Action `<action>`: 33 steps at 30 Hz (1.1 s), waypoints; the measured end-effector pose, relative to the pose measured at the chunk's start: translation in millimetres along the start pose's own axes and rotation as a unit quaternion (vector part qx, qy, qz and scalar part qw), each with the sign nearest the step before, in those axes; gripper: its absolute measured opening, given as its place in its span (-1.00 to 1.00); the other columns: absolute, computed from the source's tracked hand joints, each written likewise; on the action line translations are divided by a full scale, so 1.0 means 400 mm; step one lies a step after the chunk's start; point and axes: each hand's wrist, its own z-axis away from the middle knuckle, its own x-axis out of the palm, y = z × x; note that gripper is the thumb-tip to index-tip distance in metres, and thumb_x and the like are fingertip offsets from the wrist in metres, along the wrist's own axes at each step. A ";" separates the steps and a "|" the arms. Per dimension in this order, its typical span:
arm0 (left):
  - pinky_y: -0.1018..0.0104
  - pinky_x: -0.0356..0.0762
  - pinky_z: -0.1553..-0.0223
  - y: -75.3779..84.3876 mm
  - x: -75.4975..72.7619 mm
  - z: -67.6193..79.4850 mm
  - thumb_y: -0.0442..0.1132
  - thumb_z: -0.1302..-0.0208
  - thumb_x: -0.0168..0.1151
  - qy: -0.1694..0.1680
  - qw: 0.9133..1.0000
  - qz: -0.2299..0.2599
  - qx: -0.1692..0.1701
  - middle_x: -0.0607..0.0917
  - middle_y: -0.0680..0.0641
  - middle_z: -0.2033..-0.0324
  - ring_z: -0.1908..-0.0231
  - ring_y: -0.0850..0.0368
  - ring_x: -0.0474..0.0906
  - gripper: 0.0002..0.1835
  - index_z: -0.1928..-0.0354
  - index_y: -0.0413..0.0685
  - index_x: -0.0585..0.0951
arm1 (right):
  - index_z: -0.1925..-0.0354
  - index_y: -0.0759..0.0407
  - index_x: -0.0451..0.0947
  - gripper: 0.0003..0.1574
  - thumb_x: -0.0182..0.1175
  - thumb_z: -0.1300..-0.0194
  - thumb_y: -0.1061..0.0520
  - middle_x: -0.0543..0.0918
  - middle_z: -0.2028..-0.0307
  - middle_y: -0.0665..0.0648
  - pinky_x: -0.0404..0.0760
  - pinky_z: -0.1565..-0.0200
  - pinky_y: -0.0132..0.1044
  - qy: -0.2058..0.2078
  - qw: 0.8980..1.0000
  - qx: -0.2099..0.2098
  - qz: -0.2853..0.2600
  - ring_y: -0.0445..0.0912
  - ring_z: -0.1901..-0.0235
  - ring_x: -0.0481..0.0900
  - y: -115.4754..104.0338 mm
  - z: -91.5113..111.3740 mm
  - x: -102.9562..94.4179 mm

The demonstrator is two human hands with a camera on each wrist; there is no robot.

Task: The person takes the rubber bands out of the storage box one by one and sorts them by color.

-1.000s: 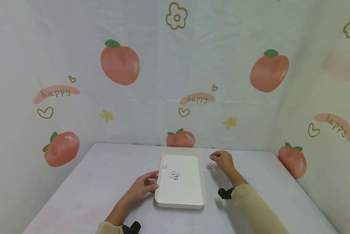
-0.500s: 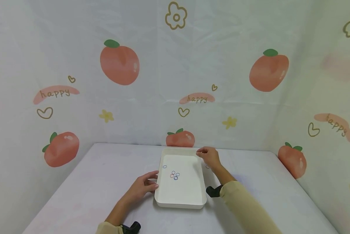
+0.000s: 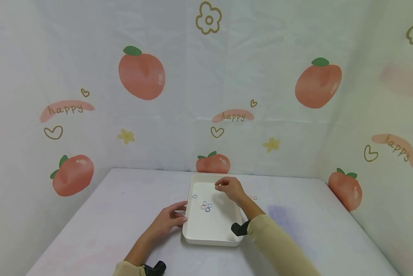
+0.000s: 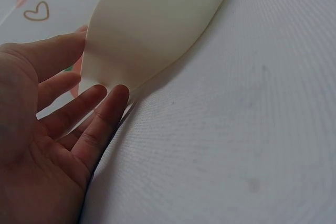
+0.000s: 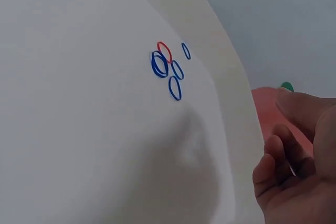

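Note:
Inside the white tray (image 3: 213,243) lie several thin blue rings (image 5: 169,84) and a red ring (image 5: 170,55), which look like small rubber bands. Most form a cluster; a lone blue ring (image 3: 194,196) sits near the left wall. My left hand (image 3: 165,222) rests its fingertips on the tray's outer left side, fingers spread in the left wrist view. Above the tray's far right part hovers my right hand (image 3: 231,188), thumb and fingers drawn together. No ring shows between its fingers in the right wrist view, and the fingertips are partly hidden.
Two reddish rings (image 3: 255,198) show on the white table (image 3: 296,230) just right of the tray, close to my right forearm. A printed cloth wall (image 3: 279,161) stands directly behind the table's back edge.
My right hand has moved left from above the reddish rings to over the tray. Three of those rings showed before; the nearest is now behind my right arm. The left hand stays put.

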 end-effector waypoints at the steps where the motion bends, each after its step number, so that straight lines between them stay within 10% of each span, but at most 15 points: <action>1: 0.25 0.64 0.20 0.000 0.000 0.001 -0.31 -0.24 0.32 0.000 1.000 0.000 0.001 0.50 -0.34 -0.14 0.07 -0.08 0.60 -0.35 -0.35 -0.29 0.35 | 0.22 0.18 0.70 -0.86 0.34 -0.22 0.19 0.63 0.31 0.04 0.55 0.24 -0.24 -0.010 1.000 -0.002 0.000 -0.04 0.28 0.50 0.000 0.001 0.007; 22: 0.21 0.64 0.17 -0.003 -0.003 0.000 -0.26 -0.27 0.29 -0.005 1.000 -0.014 0.000 0.52 -0.32 -0.11 0.11 -0.01 0.62 -0.36 -0.35 -0.29 0.35 | 0.29 0.09 0.76 -0.89 0.42 -0.13 0.19 0.63 0.44 -0.01 0.43 0.40 -0.36 -0.161 0.985 -0.021 0.055 -0.13 0.42 0.45 0.012 0.004 0.088; 33: 0.18 0.64 0.16 -0.002 -0.002 -0.005 -0.28 -0.26 0.30 -0.001 1.000 -0.012 -0.012 0.53 -0.30 -0.11 0.11 -0.04 0.62 -0.37 -0.35 -0.26 0.36 | 0.38 0.09 0.74 -0.94 0.44 -0.11 0.17 0.59 0.52 -0.01 0.41 0.42 -0.38 -0.155 0.983 -0.013 0.099 -0.15 0.46 0.45 0.009 0.005 0.116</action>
